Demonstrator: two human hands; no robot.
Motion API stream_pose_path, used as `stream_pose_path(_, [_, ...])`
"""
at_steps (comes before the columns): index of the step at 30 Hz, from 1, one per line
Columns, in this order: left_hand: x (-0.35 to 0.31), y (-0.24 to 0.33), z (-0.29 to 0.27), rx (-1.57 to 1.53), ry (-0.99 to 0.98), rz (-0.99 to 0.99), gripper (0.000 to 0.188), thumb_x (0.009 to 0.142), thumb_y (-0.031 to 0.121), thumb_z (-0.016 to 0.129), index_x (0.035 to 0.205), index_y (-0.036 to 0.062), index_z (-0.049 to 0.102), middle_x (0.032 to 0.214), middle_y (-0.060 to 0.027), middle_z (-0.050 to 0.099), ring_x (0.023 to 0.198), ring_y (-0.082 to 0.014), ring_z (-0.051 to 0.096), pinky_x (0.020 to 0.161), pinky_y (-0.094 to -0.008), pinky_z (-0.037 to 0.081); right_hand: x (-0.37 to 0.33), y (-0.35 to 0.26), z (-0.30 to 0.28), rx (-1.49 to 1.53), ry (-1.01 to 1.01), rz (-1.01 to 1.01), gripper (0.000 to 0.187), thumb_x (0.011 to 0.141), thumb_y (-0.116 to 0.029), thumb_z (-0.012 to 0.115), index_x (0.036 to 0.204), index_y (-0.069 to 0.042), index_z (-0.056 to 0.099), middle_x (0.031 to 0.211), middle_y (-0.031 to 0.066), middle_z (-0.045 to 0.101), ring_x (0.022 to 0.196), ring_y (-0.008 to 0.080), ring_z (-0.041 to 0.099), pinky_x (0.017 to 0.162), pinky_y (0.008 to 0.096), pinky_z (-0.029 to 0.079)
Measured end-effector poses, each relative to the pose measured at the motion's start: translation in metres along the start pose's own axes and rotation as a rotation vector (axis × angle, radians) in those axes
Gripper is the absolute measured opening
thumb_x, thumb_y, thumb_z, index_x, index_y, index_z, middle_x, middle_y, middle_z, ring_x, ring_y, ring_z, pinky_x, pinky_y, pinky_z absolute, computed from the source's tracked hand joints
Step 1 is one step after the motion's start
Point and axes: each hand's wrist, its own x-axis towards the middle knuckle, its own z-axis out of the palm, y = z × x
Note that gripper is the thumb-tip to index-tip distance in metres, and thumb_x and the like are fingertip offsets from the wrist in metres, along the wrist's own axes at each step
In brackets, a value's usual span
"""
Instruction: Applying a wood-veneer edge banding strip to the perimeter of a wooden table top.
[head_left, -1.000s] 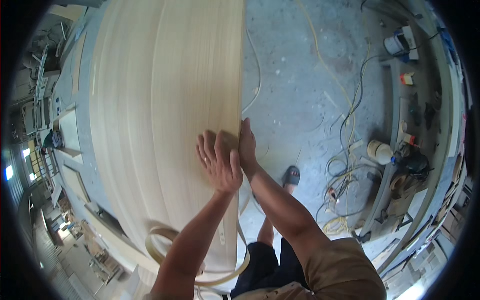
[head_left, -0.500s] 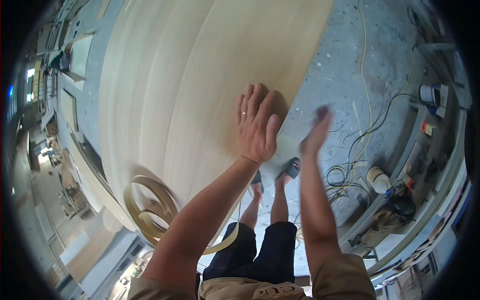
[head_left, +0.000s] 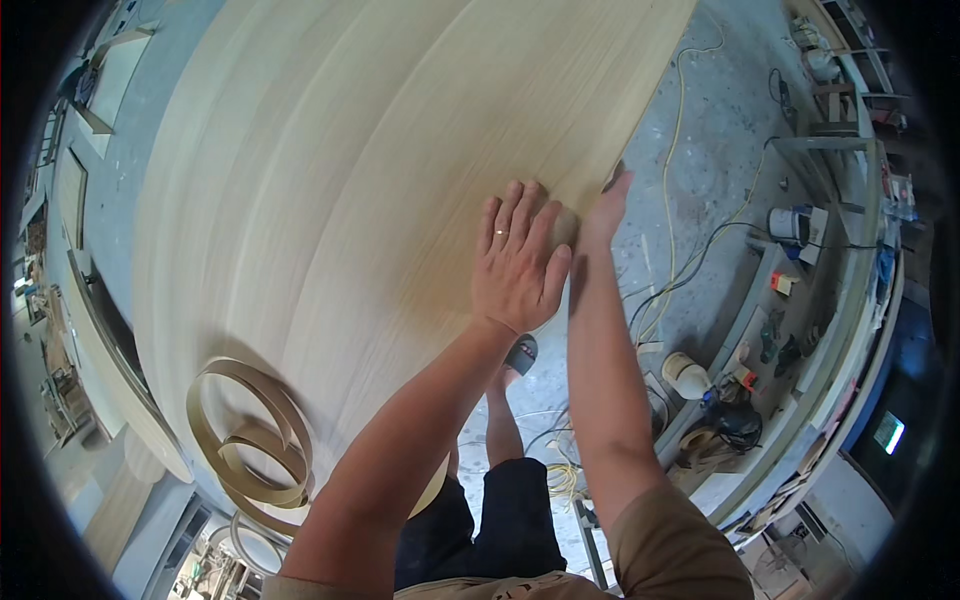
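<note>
A large pale wood-grain board [head_left: 330,190] fills the middle of the view. My left hand [head_left: 518,255] lies flat on it near the right edge, fingers stretched forward, a ring on one finger. My right hand [head_left: 606,212] is against that edge, a little farther forward. Its fingers are partly hidden; a small dark thing shows at them, too little to name. On the board's near left part rests a loosely coiled wood-coloured strip [head_left: 205,425]. Part of it passes behind my left forearm.
Cables [head_left: 668,180] run along the grey floor [head_left: 650,240] right of the board. A low shelf frame [head_left: 735,315] at the right holds a white bucket [head_left: 787,224] and a white bottle [head_left: 686,375] is near it. Other panels [head_left: 72,198] stand at the left.
My right hand has swung left and forward from over the floor to the board's edge. My left hand stays flat on the board. The view has shifted, and one foot has stepped forward.
</note>
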Motion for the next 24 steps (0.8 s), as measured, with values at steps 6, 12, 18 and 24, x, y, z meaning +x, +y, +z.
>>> stream_pose_path(6, [-0.008,-0.015,-0.006,0.003,0.016,-0.018,0.052,0.096,0.034,0.045,0.138,0.0048,0.054,0.152,-0.02,0.048,0.148,-0.0385,0.035,0.124,-0.0508,0.017,-0.107,0.045,-0.008,0.639,-0.333,0.257,0.063,0.11,-0.055,0.025,0.154,-0.011,0.036,0.154,0.008,0.045,0.137,0.0281,0.047,0.114,0.0402,0.038])
stream_pose_path(12, [-0.006,-0.021,0.004,0.045,0.091,0.046,0.05,0.094,0.032,0.05,0.135,0.0048,0.058,0.143,-0.0191,0.055,0.142,-0.0373,0.043,0.121,-0.0505,0.023,-0.203,0.079,-0.013,0.466,-0.148,0.142,0.054,0.113,-0.05,0.031,0.149,-0.012,0.045,0.143,0.0031,0.051,0.13,0.0172,0.047,0.114,0.0316,0.033])
stream_pose_path(18, [-0.002,-0.017,0.008,0.006,0.129,0.105,0.048,0.096,0.029,0.046,0.134,0.0021,0.053,0.145,-0.0228,0.052,0.14,-0.0414,0.043,0.121,-0.0541,0.025,-0.292,0.104,-0.042,0.216,-0.035,0.417,0.057,0.114,-0.046,0.026,0.154,-0.008,0.039,0.149,0.0048,0.049,0.133,0.0163,0.048,0.112,0.0313,0.035])
stream_pose_path(24, [0.002,-0.005,0.005,-0.024,0.118,0.127,0.04,0.096,0.032,0.049,0.12,0.0038,0.062,0.128,-0.0192,0.062,0.131,-0.038,0.051,0.117,-0.0527,0.03,-0.409,0.108,-0.112,0.043,-0.313,0.402,0.067,0.108,-0.053,0.041,0.155,-0.007,0.037,0.137,0.0064,0.059,0.119,0.0168,0.06,0.097,0.0333,0.048])
